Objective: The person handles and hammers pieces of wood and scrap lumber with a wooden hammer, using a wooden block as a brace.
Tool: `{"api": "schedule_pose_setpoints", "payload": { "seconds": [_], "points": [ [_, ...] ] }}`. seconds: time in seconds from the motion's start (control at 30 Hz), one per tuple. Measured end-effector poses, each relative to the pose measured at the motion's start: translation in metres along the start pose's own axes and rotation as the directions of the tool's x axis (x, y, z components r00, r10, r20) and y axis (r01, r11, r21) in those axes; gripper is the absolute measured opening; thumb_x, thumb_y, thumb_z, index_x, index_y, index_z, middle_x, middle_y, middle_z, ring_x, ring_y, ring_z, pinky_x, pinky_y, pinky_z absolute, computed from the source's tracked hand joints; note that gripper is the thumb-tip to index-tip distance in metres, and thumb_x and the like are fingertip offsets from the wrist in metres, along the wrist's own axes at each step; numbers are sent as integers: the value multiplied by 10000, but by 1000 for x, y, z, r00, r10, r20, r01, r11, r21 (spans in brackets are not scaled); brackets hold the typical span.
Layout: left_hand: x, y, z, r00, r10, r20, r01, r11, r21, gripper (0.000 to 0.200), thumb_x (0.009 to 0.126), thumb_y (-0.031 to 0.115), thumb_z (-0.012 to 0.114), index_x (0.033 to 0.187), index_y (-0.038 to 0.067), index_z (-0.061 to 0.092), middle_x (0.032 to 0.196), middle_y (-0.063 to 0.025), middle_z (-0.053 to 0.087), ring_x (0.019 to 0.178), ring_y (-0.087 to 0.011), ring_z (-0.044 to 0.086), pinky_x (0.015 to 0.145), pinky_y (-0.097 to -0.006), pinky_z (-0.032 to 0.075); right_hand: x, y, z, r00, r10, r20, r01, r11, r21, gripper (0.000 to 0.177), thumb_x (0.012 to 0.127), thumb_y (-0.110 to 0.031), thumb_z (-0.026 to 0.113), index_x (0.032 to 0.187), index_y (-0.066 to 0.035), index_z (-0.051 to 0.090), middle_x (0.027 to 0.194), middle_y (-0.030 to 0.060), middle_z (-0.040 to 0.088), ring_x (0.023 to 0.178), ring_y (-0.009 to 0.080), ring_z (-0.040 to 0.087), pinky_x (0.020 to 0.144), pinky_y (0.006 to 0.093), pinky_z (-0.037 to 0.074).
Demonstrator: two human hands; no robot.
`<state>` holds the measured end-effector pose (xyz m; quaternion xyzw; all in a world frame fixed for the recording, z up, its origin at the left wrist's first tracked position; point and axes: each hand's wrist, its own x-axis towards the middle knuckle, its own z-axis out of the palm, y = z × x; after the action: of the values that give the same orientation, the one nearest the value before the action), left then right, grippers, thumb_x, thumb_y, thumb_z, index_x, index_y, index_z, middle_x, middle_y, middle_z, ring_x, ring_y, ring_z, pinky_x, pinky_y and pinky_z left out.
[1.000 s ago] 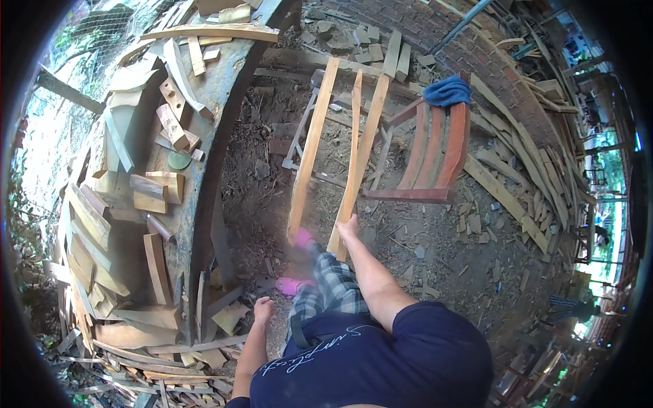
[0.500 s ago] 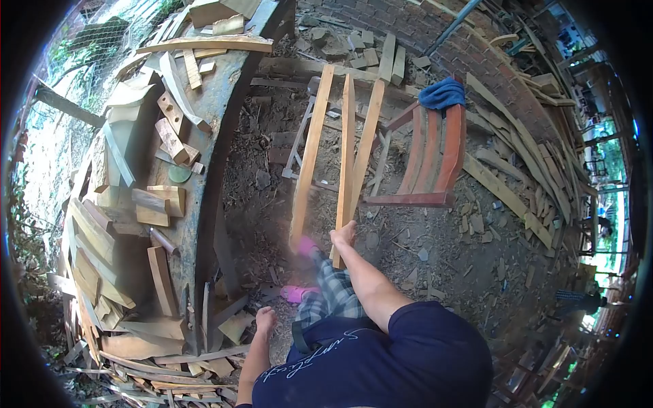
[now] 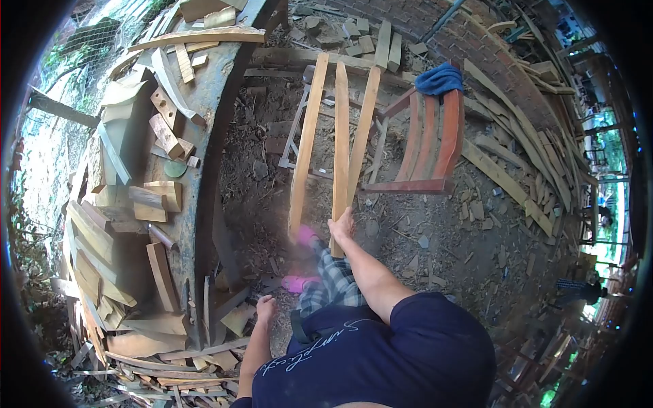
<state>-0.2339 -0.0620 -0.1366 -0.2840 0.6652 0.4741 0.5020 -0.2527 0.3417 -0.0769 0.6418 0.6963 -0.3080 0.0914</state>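
Note:
My right hand (image 3: pixel 342 226) is wrapped round the near part of a long wooden plank (image 3: pixel 341 136), whose pointed far end reaches away over the ground. Another plank (image 3: pixel 362 129) lies just right of it, its near end running behind the held one. To the left, a third plank (image 3: pixel 307 143) slants away from beside my pink shoe (image 3: pixel 306 235). My left hand (image 3: pixel 266 309) hangs low at my side with curled fingers and nothing showing in them, near the workbench edge. Under the far ends of the planks is a light metal frame (image 3: pixel 294 129).
At left stands a heavy workbench (image 3: pixel 218 115) strewn with wood offcuts (image 3: pixel 151 204). A reddish wooden chair (image 3: pixel 430 143) with a blue cloth (image 3: pixel 439 80) on it is at right. Long timber strips (image 3: pixel 507 177) are piled beyond it, beside a brick wall (image 3: pixel 408 27).
The held plank has turned slightly, showing a broader face. My right hand stays closed on it. The whole view has shifted a little, and my left hand remains low.

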Motion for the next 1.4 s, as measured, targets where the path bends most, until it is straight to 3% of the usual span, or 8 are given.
{"api": "schedule_pose_setpoints", "payload": {
  "seconds": [0.3,0.37,0.53,0.67,0.83,0.97,1.17,1.4],
  "points": [
    [-20,9,7,997,-20,-71,20,1000,-5,325,895,74,569,1207,28,492,748,-32,569,587,-122,555,487,-240,427,2,3,1,998,-69,12,69,998,-4,664,754,-272,756,1221,-90,321,1044,240,641,976,435,635,867,510,490],
    [-14,2,4,997,-21,-69,21,1000,2,328,895,78,571,1210,29,492,755,-31,573,593,-122,558,495,-243,436,2,4,-2,996,-50,76,44,996,80,757,762,-291,775,1342,-74,341,1154,222,626,1076,395,614,921,472,482],
    [-21,4,9,997,-16,-75,16,1000,-2,333,893,76,575,1214,31,498,757,-16,574,593,-114,559,507,-237,448,53,48,43,947,-227,228,143,932,333,753,801,-297,777,1375,-35,366,1127,161,626,1023,266,641,859,419,521],
    [-9,-10,5,998,-7,-67,6,1000,-15,326,895,81,577,1210,36,508,777,-15,582,603,-113,566,518,-239,451,37,33,19,891,-187,414,-86,826,557,653,851,-295,742,1356,-74,391,1053,100,622,979,233,638,809,479,529],
    [-21,1,12,997,-15,-80,16,1000,16,304,901,90,573,1195,43,512,775,-9,577,618,-110,568,538,-242,466,40,35,5,625,-295,723,-530,519,670,481,875,-315,699,1277,-189,466,937,57,601,850,223,623,759,419,515],
    [-18,-6,8,995,-20,-100,24,999,47,351,878,105,607,1216,27,555,932,-61,633,704,-151,623,604,-288,500,43,44,14,605,-312,732,-587,446,675,445,883,-339,681,1268,-220,491,908,60,596,810,227,609,742,417,510],
    [-19,-5,8,997,-11,-72,14,999,39,304,910,108,574,1203,54,517,787,-4,584,638,-117,581,555,-253,479,29,42,-7,620,-277,734,-658,326,679,529,872,-529,643,1278,-216,508,755,13,483,642,156,500,620,337,456],
    [-19,-3,10,996,-28,-84,31,999,33,299,910,98,572,1201,50,523,780,-6,580,636,-115,579,541,-248,468,27,39,-12,601,-296,742,-680,299,670,549,875,-551,625,1238,-152,518,726,8,475,629,149,495,597,326,449]
  ]
}}
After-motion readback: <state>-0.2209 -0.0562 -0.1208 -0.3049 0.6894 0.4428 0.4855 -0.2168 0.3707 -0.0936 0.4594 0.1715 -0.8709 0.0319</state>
